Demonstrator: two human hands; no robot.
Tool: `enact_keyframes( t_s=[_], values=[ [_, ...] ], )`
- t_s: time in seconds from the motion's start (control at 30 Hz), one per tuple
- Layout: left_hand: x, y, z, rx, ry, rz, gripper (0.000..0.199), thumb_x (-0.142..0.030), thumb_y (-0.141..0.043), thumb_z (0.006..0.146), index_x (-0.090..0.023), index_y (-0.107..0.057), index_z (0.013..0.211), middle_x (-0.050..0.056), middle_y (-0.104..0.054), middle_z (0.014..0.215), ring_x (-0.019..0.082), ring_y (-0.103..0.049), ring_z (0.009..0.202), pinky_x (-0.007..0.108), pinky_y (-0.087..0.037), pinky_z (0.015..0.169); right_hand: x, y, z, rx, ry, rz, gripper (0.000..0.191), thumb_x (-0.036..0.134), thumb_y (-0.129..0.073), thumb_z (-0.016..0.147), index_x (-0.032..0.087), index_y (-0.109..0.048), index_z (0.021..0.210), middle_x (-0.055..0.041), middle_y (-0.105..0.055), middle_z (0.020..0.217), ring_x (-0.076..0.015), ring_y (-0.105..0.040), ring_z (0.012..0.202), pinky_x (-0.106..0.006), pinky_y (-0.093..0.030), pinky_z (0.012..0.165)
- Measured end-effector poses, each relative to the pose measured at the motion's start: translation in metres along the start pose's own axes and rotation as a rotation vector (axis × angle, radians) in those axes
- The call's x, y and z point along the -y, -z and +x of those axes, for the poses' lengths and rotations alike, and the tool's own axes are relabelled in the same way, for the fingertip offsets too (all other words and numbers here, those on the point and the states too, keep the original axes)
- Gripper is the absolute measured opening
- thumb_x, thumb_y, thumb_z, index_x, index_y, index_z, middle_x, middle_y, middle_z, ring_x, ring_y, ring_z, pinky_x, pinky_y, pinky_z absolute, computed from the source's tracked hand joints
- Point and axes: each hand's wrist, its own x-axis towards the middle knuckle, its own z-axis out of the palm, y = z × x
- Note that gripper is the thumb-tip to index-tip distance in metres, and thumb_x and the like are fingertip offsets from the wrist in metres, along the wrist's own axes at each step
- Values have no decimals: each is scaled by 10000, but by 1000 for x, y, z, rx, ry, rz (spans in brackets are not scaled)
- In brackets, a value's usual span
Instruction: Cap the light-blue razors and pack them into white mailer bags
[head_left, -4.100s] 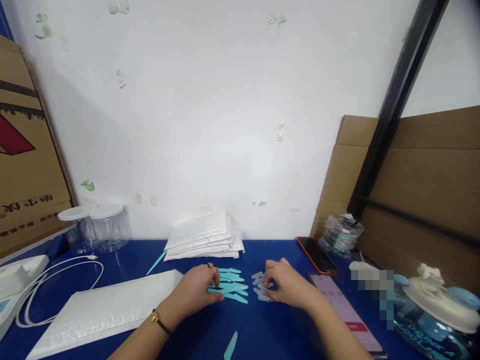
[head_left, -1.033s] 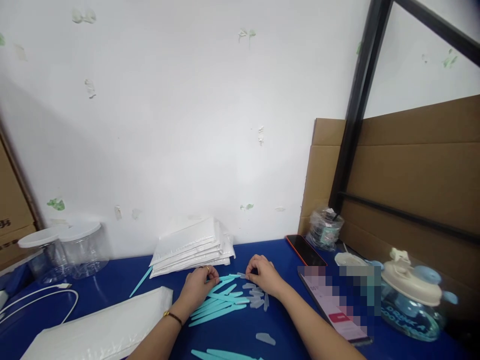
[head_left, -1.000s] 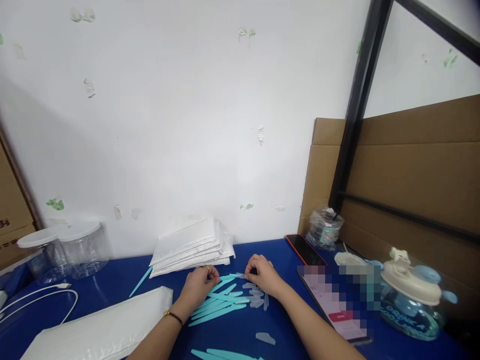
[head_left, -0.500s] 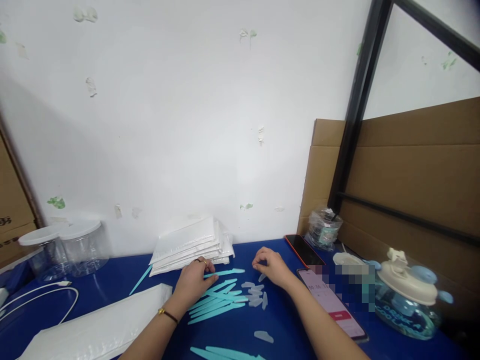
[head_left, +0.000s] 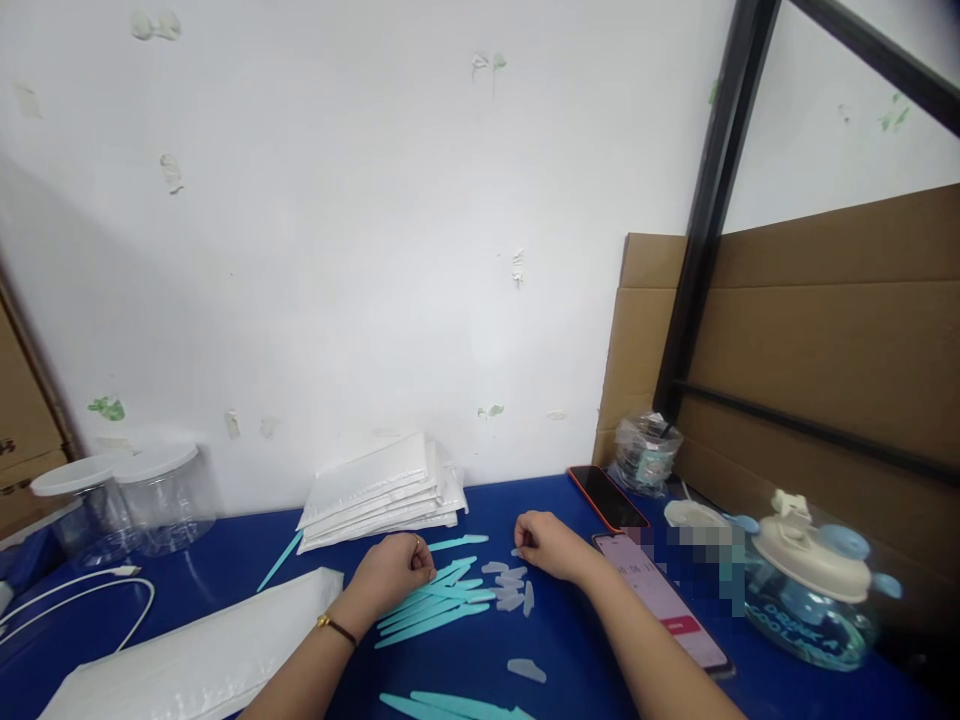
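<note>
My left hand is closed, with thumb and fingertips pinched on a turquoise eyebrow razor at the top of a pile. Several more turquoise razors fan out beneath it, and one lies apart just beyond the fingers. To the right, my right hand has its fingers curled together on a small translucent blade cap, mostly hidden by the fingertips. Between the hands lie several loose translucent caps, with a single cap closer to me.
White padded envelopes are stacked by the wall, and another envelope lies at front left. More razors are at the near edge. Two phones, a drink bottle and a wrapped cup stand right. Clear tubs sit left.
My left hand's spread fingers have come together and dropped onto the razor pile. My right hand has moved slightly right and down, its fingers curling more closely over the cap.
</note>
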Motion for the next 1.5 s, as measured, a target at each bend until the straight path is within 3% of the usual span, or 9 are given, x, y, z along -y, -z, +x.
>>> enact_keyframes(
  t_s=[0.13,0.27,0.37,0.47,0.8,1.07,1.27,1.33,1.5],
  values=[
    [-8,0,-2,14,14,8,151,-325,-601,671,-214,-650,760,-20,-668,739,126,-587,665,200,-324,514,3,-4,3,-49,16,79,175,64,-529,717,183,-589,831,-3,-586,738,-134,-562,688,-232,-404,622],
    [-15,0,-5,31,32,35,113,-265,-571,683,-200,-652,724,-2,-669,724,132,-584,660,206,-326,519,7,-13,8,-90,-109,603,41,187,-546,751,177,-523,782,30,-565,651,-145,-630,611,-242,-458,553],
    [-14,-2,-4,7,32,-16,134,-275,-564,691,-190,-650,748,4,-660,722,132,-568,648,208,-327,524,14,-19,9,-85,-178,906,218,308,-666,679,162,-524,758,19,-605,624,-181,-668,650,-258,-488,564],
    [-9,-4,0,-49,13,-107,181,-322,-554,709,-182,-645,780,-2,-638,709,126,-542,637,207,-330,533,23,-20,7,-68,-186,994,324,379,-728,615,143,-572,772,-14,-654,660,-183,-675,682,-246,-482,571],
    [4,-9,8,-43,-17,-199,235,-368,-554,707,-166,-646,782,-11,-584,667,119,-488,615,208,-317,532,26,-22,7,-48,-132,934,327,413,-725,638,140,-606,773,-17,-672,655,-169,-664,668,-232,-445,565],
    [-8,-7,7,-64,-37,-131,235,-380,-552,737,-177,-647,808,-11,-616,698,133,-519,657,213,-315,558,39,-31,12,4,-96,897,277,392,-687,673,153,-605,788,-6,-646,653,-183,-662,676,-259,-466,595],
    [-11,4,3,-261,-60,47,191,-300,-586,732,-233,-630,905,-18,-643,839,140,-567,791,215,-352,675,31,-21,7,-168,32,278,79,179,-607,736,190,-674,777,-14,-615,755,-139,-580,680,-249,-438,626],
    [-12,8,-1,-215,-66,57,191,-326,-608,708,-236,-646,871,-15,-646,840,146,-574,797,214,-356,658,29,-18,4,-123,58,167,51,182,-633,722,192,-683,721,-6,-598,743,-127,-560,648,-235,-419,589],
    [-21,9,-11,60,-22,52,180,-356,-673,609,-233,-674,740,-28,-672,728,142,-587,666,211,-328,534,35,-21,0,-30,95,3,36,179,-654,687,189,-689,694,-7,-608,726,-127,-561,622,-216,-386,545]
  ],
)
